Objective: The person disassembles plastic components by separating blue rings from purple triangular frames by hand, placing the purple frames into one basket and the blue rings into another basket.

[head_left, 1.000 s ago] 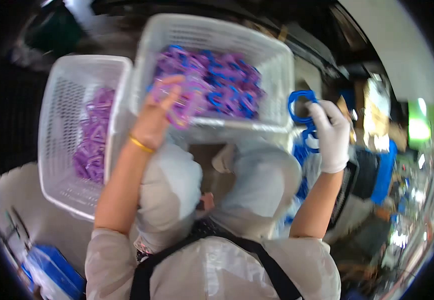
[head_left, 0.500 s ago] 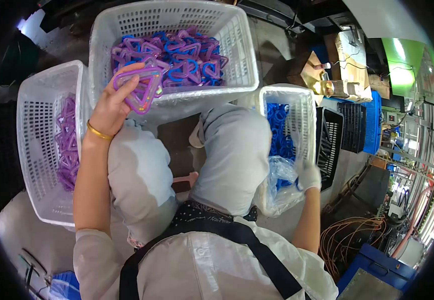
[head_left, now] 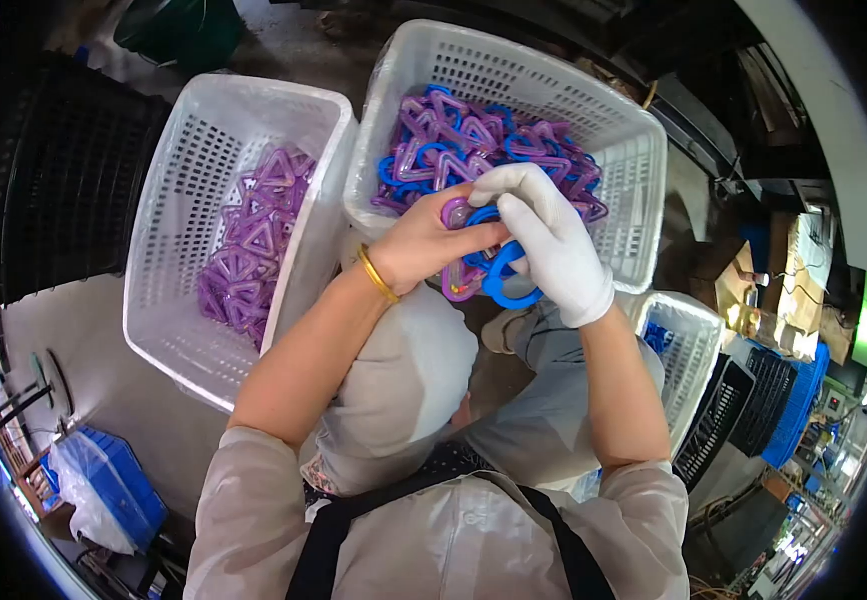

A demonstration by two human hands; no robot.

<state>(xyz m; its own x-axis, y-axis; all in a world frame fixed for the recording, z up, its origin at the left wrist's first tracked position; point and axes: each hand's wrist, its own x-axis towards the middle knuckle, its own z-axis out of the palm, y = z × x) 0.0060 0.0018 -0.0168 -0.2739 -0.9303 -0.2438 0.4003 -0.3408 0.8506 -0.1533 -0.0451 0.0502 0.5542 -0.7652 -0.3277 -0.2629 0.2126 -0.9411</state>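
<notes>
My bare left hand (head_left: 429, 240), with a yellow bangle at the wrist, is closed on a purple triangle piece (head_left: 461, 283) above my lap. Pressed up against it, my white-gloved right hand (head_left: 554, 240) grips a blue ring piece (head_left: 510, 290). The blue piece overlaps the purple one; the fingers partly hide where they meet. Just beyond the hands, a large white basket (head_left: 644, 150) holds purple triangles mixed with blue rings (head_left: 444, 150).
At the left stands a white basket (head_left: 159, 225) of purple triangles (head_left: 254, 245). A smaller white basket (head_left: 699, 335) with blue pieces is right of my knee. Black crates (head_left: 719, 415) stand beyond it. A blue bin (head_left: 124, 485) is at the lower left.
My right hand has come up from the small basket with a blue ring piece and met my left hand. The left hand still holds purple. The view has shifted.
</notes>
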